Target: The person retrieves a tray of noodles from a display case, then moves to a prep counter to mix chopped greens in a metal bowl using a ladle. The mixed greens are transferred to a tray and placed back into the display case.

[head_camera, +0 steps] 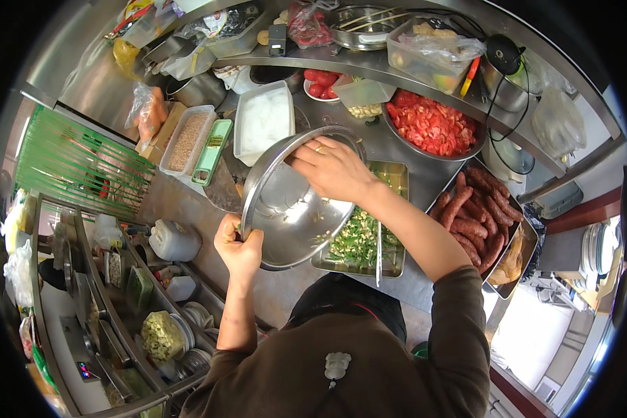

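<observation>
My left hand point(240, 245) grips the left rim of a large stainless steel mixing bowl point(292, 245), thumb and fingers closed around the edge. The bowl is tilted, its mouth facing right and toward me, with small bits of food stuck to its inner wall. My right hand point(334, 170) reaches into the bowl with fingers extended along the inside; the fingertips are partly hidden. Under the bowl's right side lies a rectangular metal tray point(401, 209) holding chopped green and pale food point(363, 240). A metal utensil handle point(379, 256) leans over the tray's near edge.
Sausages point(475, 214) fill a tray at right, beyond which sits a basin of cut tomatoes point(433, 123). A white-filled plastic tub point(264, 117), a green phone case point(211, 151) and a tub of brown grains point(188, 138) stand at left. A loaded steel shelf point(355, 68) overhangs the back.
</observation>
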`<state>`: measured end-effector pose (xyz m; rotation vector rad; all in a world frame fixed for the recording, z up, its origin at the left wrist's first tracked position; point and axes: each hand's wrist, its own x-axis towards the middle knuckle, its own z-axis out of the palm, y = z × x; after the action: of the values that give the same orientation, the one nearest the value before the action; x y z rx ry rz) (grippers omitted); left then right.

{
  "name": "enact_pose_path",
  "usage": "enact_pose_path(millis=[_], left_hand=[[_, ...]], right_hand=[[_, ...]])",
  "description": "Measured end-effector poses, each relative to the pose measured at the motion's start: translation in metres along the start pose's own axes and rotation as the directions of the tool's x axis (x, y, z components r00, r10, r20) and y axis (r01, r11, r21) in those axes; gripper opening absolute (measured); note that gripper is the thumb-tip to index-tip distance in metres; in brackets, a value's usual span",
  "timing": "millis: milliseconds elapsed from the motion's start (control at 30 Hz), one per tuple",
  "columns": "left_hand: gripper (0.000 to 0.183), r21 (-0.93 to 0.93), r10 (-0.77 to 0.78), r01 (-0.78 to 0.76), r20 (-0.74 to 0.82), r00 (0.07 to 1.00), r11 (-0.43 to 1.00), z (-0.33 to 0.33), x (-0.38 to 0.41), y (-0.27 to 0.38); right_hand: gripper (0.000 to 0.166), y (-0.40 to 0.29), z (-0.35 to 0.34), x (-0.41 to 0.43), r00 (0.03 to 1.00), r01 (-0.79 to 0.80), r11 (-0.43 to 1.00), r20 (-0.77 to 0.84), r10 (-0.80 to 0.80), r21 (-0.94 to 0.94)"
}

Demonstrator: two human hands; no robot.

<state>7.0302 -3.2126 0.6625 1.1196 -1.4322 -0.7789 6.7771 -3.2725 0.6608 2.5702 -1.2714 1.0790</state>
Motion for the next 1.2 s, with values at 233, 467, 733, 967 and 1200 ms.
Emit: enact_pose_path(millis=[233,467,733,967,1200], left_hand=[[0.028,-0.017,0.215,-0.215,0.014,0.976,0.976,0.010,0.009,-0.009],[0.025,-0.114,0.002,-0.006,-0.035,0.999,0.993,0.009,0.009,-0.009],[0.028,-0.181,0.089,-0.084,0.020,0.996,0.980,0.023,0.019,0.003],[0.027,-0.354,-0.106,0.093,-0.018,0.994,0.931,0.028,0.023,0.001],[0.026,-0.421,-0.136,0.176,0.124,0.983,0.890,0.043,0.020,-0.003]], right_hand=[[0.017,0.010,0.102,-0.111,0.778,-0.616,0.639,0.225,0.587,0.461],[0.019,0.008,0.032,-0.016,0.917,-0.185,0.746,-0.160,0.365,0.640],[0.010,0.028,0.070,-0.094,0.861,-0.477,0.778,0.396,0.319,0.410],[0.023,0.022,0.012,-0.009,0.626,-0.097,0.268,-0.151,0.765,0.958],[0.007,-0.029,0.058,-0.006,0.887,-0.313,0.048,0.274,0.372,0.948]])
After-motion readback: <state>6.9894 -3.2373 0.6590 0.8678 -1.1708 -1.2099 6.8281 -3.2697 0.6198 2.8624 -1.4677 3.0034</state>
